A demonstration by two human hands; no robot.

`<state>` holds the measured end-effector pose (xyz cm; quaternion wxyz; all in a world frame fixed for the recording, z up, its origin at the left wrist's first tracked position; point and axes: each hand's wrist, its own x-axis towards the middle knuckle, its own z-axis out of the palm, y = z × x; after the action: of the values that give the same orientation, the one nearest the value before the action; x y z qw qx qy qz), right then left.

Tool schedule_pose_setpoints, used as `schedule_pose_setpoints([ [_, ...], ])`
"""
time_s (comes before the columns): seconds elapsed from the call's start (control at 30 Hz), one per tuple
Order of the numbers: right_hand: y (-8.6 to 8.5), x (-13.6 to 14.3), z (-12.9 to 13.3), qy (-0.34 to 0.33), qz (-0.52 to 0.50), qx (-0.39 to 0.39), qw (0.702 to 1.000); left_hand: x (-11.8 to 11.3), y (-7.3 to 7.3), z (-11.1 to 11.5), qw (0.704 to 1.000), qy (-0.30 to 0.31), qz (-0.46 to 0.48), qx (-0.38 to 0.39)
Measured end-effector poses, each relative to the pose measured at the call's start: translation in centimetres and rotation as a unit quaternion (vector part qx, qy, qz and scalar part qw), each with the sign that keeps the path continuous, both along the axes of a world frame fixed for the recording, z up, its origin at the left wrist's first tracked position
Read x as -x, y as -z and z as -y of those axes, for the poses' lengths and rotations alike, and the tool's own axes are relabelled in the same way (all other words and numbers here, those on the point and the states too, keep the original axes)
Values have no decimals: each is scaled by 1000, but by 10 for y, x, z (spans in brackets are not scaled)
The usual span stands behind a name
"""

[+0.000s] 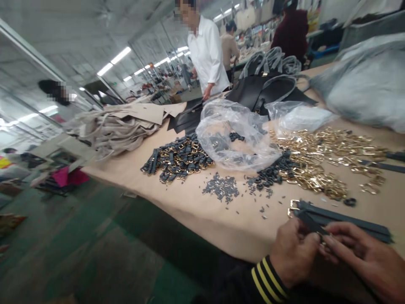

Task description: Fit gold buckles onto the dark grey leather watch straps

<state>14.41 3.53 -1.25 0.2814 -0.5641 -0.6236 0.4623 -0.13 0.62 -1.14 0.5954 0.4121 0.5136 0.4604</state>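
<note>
At the lower right, my left hand (295,250) is closed on a dark strap (311,223), its thumb and fingers pinching it. My right hand (363,253) grips the same strap from the other side, near a small shiny metal piece (322,242) between the fingertips. Just beyond both hands lie dark straps (351,219) with gold buckles (292,207). Farther back are a heap of gold buckles (329,185), a pile of black loops (268,175) and scattered small dark pieces (221,187).
Finished-looking buckled straps (180,158) lie left of a clear plastic bag (234,147). Beige straps and panels (126,126) cover the table's far left (142,181). A person in white (207,50) stands across it. A big plastic-wrapped bundle (370,84) is at the right.
</note>
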Motion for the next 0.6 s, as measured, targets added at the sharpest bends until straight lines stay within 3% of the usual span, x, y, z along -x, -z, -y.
schedule_pose_setpoints([
  [0.13, -30, 15, 6, -65, -87, 76, 991, 5, -6, 4, 999, 2, -21, -39],
  [0.3, -23, 18, 6, -70, -132, 71, 986, 9, -1, 10, 987, -12, -138, -82],
  [0.43, -17, 17, 7, -41, -133, 84, 987, 9, 1, 17, 952, -8, -216, -217],
  [0.5, -16, 18, 8, -25, -147, 82, 985, 10, 0, 18, 950, 1, -195, -246],
  [0.6, -15, 18, 8, -22, -203, 89, 975, 14, -4, 16, 987, 20, -75, -141],
])
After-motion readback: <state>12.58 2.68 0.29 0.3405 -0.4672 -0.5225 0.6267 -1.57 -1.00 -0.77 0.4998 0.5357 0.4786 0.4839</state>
